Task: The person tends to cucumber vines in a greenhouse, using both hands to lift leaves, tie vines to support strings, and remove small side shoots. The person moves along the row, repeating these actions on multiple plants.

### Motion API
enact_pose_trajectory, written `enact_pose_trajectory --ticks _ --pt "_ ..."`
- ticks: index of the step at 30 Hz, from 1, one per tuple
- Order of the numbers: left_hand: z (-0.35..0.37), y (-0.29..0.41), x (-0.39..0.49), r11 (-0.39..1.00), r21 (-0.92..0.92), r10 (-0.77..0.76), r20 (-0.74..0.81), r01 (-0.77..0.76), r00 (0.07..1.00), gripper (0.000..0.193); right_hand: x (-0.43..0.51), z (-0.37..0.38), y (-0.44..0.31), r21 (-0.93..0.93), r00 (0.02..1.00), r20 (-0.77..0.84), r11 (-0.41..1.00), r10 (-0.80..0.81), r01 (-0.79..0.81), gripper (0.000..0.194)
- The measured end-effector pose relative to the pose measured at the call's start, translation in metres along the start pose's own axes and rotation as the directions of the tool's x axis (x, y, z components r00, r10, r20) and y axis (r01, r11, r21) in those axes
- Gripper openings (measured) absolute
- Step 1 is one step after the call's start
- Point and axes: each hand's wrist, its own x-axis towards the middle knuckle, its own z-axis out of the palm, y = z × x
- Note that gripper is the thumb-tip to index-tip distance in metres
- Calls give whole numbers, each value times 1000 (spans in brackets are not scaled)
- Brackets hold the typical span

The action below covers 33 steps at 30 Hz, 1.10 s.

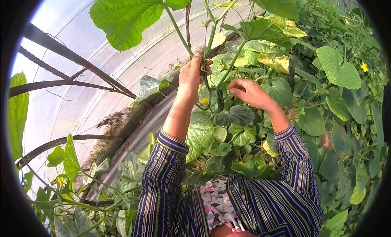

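Observation:
My left hand (192,70) grips the green main stem of a cucumber vine (210,43), thumb on the near side and fingertips showing past it. A large leaf (129,18) rises from the vine above that hand. To the right, my right hand (252,93) hovers with half-curled fingers, a small gap between thumb and forefinger and nothing visible in them. Between the hands hangs a small dark green cucumber (220,101), just left of my right fingertips. A yellow flower (204,101) sits beside the stem, below my left hand. A leaf stalk (232,65) slants up between the hands.
Clear plastic greenhouse sheeting (100,65) curves along the left, with metal frame bars (70,53) in front of it. Dense cucumber foliage (317,114) fills the right side. Another vine (91,208) crosses the lower left. Yellowed leaves (276,62) stand beyond my right hand.

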Motion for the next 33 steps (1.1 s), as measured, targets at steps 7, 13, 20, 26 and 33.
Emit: enact_pose_trajectory --ticks 7,13,20,26,33 --pt "35 -10 -4 1000 18 18 -19 -18 1000 43 116 -66 -97 -119 601 -690 882 -403 455 34" --pt "7 -65 -22 998 -39 -57 -34 56 998 42 178 -66 -124 644 893 -450 703 31 300 18" --pt "-19 -81 -40 996 -87 16 -130 -28 991 42 166 -41 -117 483 807 -587 775 -58 407 37" --pt "-14 -113 -49 991 -124 -59 -106 45 993 40 129 -27 -111 442 847 -531 853 -1 278 24" --pt "-21 -99 -14 963 -269 -15 -132 -21 991 36 115 -16 -154 426 796 -567 752 -211 503 18"
